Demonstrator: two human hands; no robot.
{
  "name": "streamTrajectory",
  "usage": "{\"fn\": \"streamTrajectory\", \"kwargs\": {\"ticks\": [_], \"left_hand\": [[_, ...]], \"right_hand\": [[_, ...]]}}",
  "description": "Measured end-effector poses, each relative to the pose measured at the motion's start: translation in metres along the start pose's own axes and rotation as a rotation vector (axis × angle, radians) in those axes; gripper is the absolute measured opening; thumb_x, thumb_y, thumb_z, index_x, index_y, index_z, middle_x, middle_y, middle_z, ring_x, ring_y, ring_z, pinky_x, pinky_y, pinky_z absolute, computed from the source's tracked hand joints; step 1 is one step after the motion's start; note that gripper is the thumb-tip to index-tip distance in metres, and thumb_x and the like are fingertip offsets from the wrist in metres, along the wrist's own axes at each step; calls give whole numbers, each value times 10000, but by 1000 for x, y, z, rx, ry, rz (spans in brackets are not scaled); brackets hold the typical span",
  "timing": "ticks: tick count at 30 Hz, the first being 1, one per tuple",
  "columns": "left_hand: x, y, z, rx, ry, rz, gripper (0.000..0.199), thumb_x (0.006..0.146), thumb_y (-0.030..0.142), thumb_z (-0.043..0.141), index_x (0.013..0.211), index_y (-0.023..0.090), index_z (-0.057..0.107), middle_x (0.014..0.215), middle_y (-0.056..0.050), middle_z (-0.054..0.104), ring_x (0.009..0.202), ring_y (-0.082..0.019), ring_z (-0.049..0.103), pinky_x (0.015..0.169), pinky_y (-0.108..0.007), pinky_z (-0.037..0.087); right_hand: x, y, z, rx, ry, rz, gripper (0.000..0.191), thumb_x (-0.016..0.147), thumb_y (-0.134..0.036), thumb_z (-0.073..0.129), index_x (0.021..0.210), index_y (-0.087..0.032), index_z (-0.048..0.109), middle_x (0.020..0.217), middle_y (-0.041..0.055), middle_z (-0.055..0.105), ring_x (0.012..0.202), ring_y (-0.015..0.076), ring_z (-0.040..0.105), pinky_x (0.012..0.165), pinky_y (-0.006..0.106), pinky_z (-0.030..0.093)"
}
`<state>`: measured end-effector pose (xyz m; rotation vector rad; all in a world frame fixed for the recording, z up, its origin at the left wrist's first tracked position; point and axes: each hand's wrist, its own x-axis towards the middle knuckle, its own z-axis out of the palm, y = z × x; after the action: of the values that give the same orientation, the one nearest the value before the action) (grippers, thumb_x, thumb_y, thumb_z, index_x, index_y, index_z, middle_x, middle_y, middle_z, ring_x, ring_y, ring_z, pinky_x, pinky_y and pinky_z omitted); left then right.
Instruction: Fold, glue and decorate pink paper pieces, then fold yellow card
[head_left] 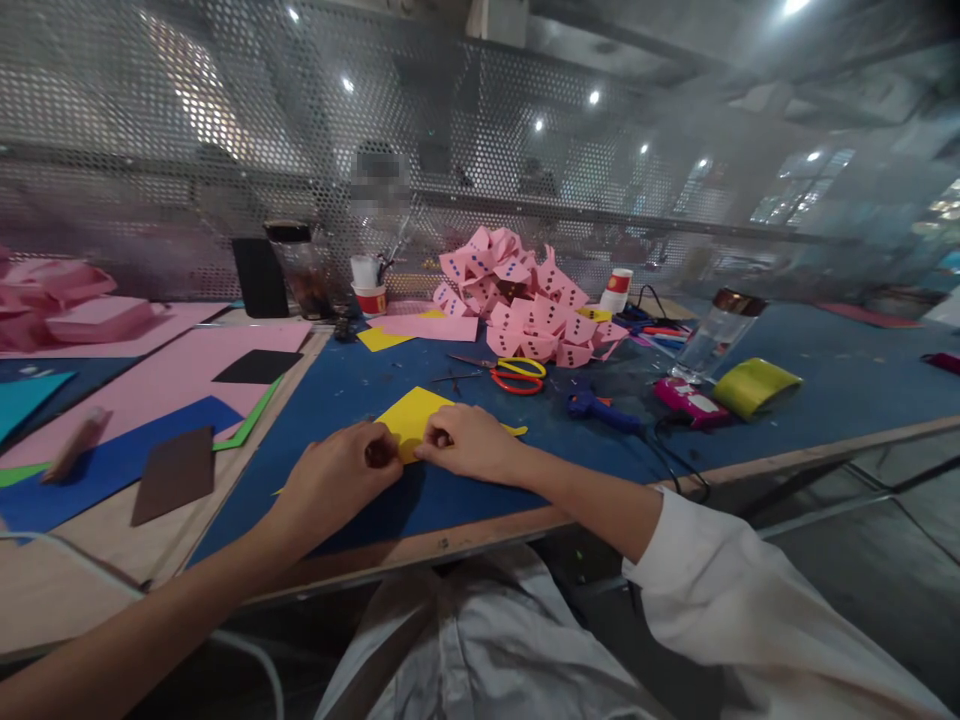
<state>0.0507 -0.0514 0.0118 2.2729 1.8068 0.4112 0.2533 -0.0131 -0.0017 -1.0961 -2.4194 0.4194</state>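
A yellow paper sheet (pixel 412 412) lies on the blue mat (pixel 465 505) near the table's front edge. My left hand (pixel 341 470) pinches its left side, fingers curled and closed. At the sheet's right side, my right hand (pixel 472 443) has thumb and forefinger pressed together on the paper. A narrow yellow piece (pixel 516 431) sticks out beyond my right hand. Just behind are scissors (pixel 519 376) with one red and one yellow handle. To the right lies a blue glue gun (pixel 604 410).
Folded pink paper pieces (pixel 517 290) are heaped at the back. A glass bottle (pixel 716 335), a magenta object (pixel 690 402) and a yellow-green roll (pixel 757 388) stand at the right. Coloured sheets (pixel 172 475) lie at the left. A perforated metal screen (pixel 450 120) rises behind.
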Motion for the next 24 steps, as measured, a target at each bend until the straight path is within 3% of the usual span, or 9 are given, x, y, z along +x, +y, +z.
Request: {"fn": "streamTrajectory", "kwargs": {"ticks": [24], "left_hand": [[-4, -17, 4, 15, 28, -7, 112, 782, 333, 530, 755, 224, 539, 772, -30, 665, 723, -227, 607, 615, -306, 341]], "right_hand": [[0, 1, 0, 17, -3, 4, 217, 867, -383, 696, 806, -177, 666, 800, -12, 660, 720, 113, 550, 629, 249, 307]]}}
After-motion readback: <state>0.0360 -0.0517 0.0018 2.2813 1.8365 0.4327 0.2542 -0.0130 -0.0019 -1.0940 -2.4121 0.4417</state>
